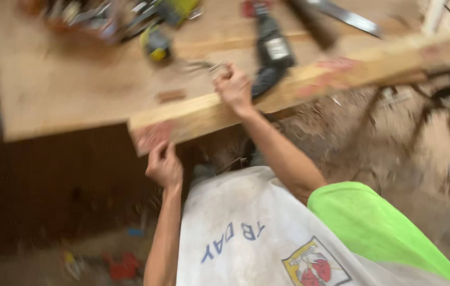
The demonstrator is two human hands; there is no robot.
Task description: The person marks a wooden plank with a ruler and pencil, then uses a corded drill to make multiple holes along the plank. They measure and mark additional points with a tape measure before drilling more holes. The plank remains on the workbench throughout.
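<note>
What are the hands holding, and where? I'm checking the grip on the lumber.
Left hand grips the wooden plank at its near end; right hand rests on its top edge.

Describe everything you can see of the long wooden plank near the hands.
The wooden plank is long, pale and straight, with reddish marks on its side. It lies along the workbench edge, its near end jutting past. The left hand touches that end; the right hand rests on top. The picture is blurred.
</note>
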